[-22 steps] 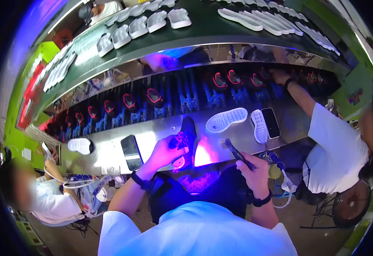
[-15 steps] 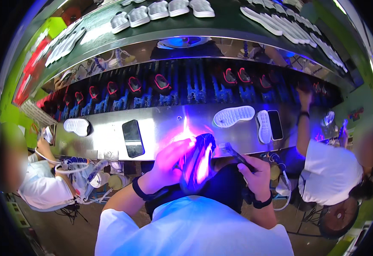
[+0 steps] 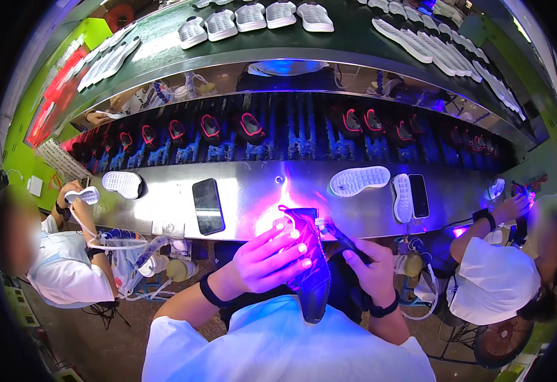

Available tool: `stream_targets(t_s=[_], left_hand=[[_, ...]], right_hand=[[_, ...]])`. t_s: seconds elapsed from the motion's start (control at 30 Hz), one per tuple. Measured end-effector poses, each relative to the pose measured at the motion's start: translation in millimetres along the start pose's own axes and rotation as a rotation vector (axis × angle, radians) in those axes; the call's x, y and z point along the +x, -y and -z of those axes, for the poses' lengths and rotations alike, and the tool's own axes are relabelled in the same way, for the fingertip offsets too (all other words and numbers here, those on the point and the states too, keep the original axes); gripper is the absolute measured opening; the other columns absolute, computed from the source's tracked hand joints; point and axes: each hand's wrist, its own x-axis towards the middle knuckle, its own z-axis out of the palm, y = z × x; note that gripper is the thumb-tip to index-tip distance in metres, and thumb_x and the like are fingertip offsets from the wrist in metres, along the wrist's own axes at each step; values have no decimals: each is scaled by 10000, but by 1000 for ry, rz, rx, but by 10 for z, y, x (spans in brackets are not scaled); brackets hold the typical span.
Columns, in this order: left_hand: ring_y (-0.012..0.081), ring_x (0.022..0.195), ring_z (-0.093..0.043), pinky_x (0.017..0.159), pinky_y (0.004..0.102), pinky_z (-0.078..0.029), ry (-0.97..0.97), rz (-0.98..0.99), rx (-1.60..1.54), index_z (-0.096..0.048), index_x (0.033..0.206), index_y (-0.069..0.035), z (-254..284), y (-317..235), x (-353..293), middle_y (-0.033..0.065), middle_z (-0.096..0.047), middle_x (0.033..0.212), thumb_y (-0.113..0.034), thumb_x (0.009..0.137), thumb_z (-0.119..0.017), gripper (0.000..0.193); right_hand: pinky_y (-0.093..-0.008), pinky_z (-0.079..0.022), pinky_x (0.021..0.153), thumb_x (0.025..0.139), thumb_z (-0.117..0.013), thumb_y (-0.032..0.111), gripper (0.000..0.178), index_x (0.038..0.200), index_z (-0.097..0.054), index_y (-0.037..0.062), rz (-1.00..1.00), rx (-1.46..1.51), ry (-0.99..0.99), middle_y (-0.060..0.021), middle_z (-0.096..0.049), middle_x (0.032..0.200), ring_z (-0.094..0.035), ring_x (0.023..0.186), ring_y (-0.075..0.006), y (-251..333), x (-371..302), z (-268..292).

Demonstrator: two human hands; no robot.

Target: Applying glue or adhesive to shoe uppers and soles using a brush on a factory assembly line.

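Under violet light, my left hand [image 3: 269, 260] grips a dark shoe upper [image 3: 315, 280] at the front edge of the metal table. The upper lies on its side, narrowing toward my body, and a thin bright pinkish line shows by its far end. My right hand [image 3: 374, 272] is closed round the dark handle of a brush [image 3: 340, 237]. The brush's pale head is at the upper's right edge, near the far end; whether the bristles touch is hard to tell in the glare.
On the metal table [image 3: 246, 184] lie a dark phone [image 3: 208, 206], white soles [image 3: 360, 181] and another phone [image 3: 420, 195]. Behind runs a dark slatted conveyor [image 3: 300, 130] carrying shoe uppers with glowing rims. A shelf above holds several white soles [image 3: 251, 17]. Co-workers sit at left [image 3: 68, 267] and right [image 3: 495, 274].
The shoe upper has been turned, so its side now faces up. My brush has come closer to its edge. The right co-worker's arm has drawn back from the conveyor.
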Motion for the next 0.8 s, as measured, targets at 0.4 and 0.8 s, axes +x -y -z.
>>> stream_targets(t_s=[0.4, 0.8], left_hand=[[306, 1206, -669, 1084, 525, -523, 58, -53, 54, -711, 1276, -175, -285, 32, 67, 62, -667, 1310, -180, 855, -779, 426], [345, 1236, -653, 1095, 541, -508, 135, 198, 44, -740, 1218, -121, -390, 106, 132, 121, -699, 1246, -123, 823, -726, 396]], right_hand=[[-330, -538, 837, 881, -788, 125, 304, 1154, -751, -4, -84, 42, 46, -120, -758, 972, -707, 898, -195, -140, -107, 320], [-286, -535, 790, 894, -784, 126, 286, 1140, -748, -16, -80, 50, 122, -91, -756, 920, -678, 838, -130, -312, -206, 521]])
